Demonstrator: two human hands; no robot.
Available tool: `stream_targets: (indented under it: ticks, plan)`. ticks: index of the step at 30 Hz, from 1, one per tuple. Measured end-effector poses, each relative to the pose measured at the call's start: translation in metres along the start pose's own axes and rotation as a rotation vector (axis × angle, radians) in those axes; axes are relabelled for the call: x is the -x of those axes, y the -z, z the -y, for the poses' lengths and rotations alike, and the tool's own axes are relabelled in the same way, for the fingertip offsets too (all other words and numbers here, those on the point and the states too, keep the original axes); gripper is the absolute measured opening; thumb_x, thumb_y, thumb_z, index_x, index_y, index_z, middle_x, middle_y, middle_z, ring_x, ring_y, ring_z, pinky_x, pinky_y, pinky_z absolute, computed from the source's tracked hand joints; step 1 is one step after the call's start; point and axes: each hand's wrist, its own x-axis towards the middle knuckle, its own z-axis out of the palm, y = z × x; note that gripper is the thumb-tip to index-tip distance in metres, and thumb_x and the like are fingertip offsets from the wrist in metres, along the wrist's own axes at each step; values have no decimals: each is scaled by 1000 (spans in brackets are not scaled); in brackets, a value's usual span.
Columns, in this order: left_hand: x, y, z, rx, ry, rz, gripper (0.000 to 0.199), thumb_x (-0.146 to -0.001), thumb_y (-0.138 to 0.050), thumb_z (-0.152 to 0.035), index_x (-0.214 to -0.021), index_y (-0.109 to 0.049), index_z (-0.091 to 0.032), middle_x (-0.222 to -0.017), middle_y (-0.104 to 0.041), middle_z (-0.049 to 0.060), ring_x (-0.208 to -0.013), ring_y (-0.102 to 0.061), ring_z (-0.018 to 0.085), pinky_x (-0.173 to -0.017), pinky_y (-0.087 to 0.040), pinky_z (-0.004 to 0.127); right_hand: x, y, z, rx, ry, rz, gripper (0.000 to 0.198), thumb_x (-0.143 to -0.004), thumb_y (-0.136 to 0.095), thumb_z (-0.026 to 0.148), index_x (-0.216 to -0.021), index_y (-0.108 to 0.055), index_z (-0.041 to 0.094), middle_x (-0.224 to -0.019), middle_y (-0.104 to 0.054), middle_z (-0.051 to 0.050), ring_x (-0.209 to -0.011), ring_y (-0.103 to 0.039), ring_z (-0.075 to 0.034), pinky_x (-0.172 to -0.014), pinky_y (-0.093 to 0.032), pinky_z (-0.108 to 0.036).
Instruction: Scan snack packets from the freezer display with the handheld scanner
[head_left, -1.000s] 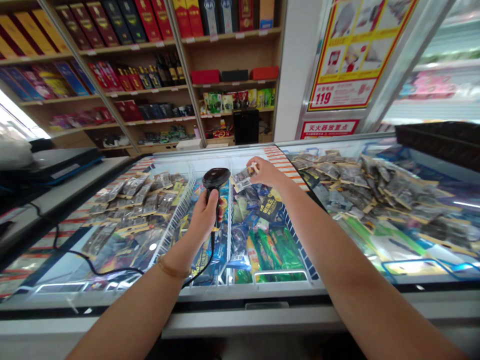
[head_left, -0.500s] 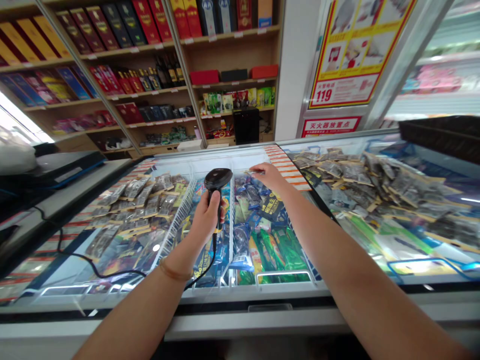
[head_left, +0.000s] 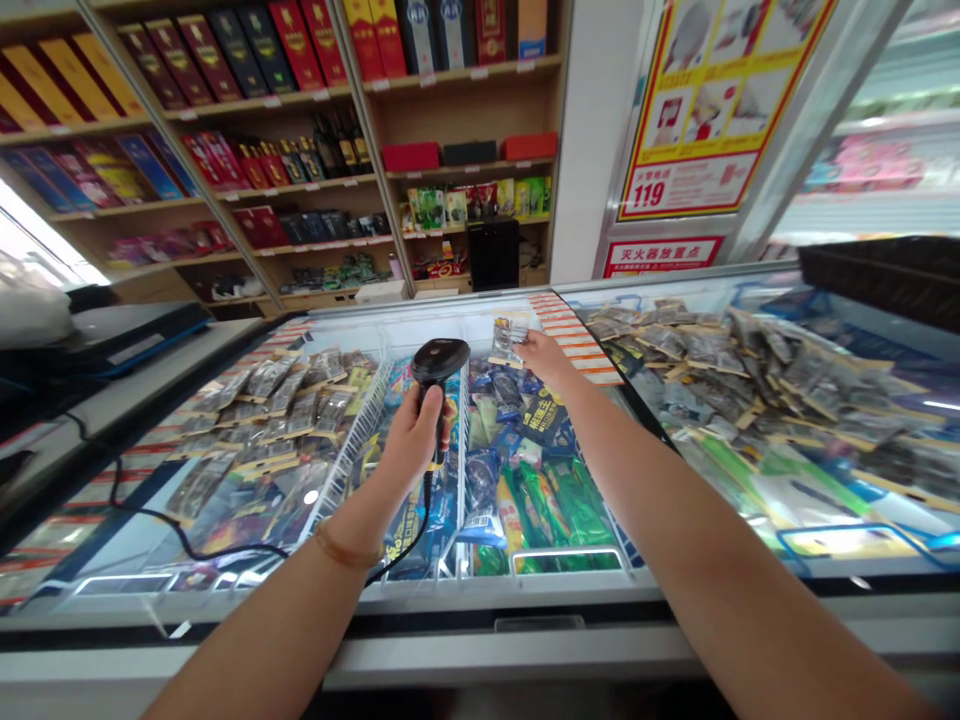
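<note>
My left hand (head_left: 417, 430) is wrapped round the handle of a black barcode scanner (head_left: 440, 358), held upright over the freezer's middle section. Its dark cable (head_left: 420, 525) runs down from the handle. Between the fingers of my right hand (head_left: 541, 355) is a small packet (head_left: 507, 338), printed grey with a light lower edge. It is held up with its flat side towards me, above the back of the right-hand basket. Green wrapped ice creams (head_left: 551, 500) and blue and dark packets (head_left: 484, 480) lie in that basket below.
Heaps of small grey packets lie to the left (head_left: 281, 400) and right (head_left: 712, 345). A white wire divider (head_left: 465, 440) stands between the baskets. The freezer's front rim (head_left: 420, 650) runs below my forearms. A dark tray (head_left: 885, 280) sits at the right; shelves of boxes (head_left: 300, 185) stand behind.
My right hand has turned the small packet up, so its printed face now shows where only its edge did before. The barcode scanner has shifted very slightly right.
</note>
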Motion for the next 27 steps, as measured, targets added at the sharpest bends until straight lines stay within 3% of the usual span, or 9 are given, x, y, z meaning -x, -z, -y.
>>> stream_targets:
  ticks: [4,9,18,27]
  plan:
    - [1,-1,-1,8,5,67,55,-82,-70,-73,-88,-50,-22,-74,-59,-4,-46,-49,7,-39,-42,21,3,-7,7,-257,-153,11,13,-98,-62,28,-104,-69,19,-98,-80,-5,-95,-78,-20,-93,-62,-38]
    - [4,-2,-4,9,30,174,58,-80,-71,-75,-90,-51,-21,-73,-59,-4,-44,-47,6,-39,-41,21,3,-11,6,-449,-168,47,13,-99,-68,33,-104,-68,20,-89,-80,-4,-89,-80,-18,-98,-62,-40]
    - [5,-3,-3,0,61,254,57,-81,-71,-75,-91,-50,-22,-74,-59,-4,-45,-47,6,-39,-40,21,1,-14,7,-480,-174,40,23,-97,-72,42,-105,-68,21,-91,-81,-6,-91,-80,-20,-97,-62,-41]
    - [10,-6,-10,-56,56,308,61,-81,-67,-79,-85,-52,-20,-72,-56,-4,-45,-46,5,-39,-40,20,9,-11,15,-500,-157,78,18,-96,-72,37,-101,-65,20,-93,-81,-6,-94,-80,-21,-95,-63,-39]
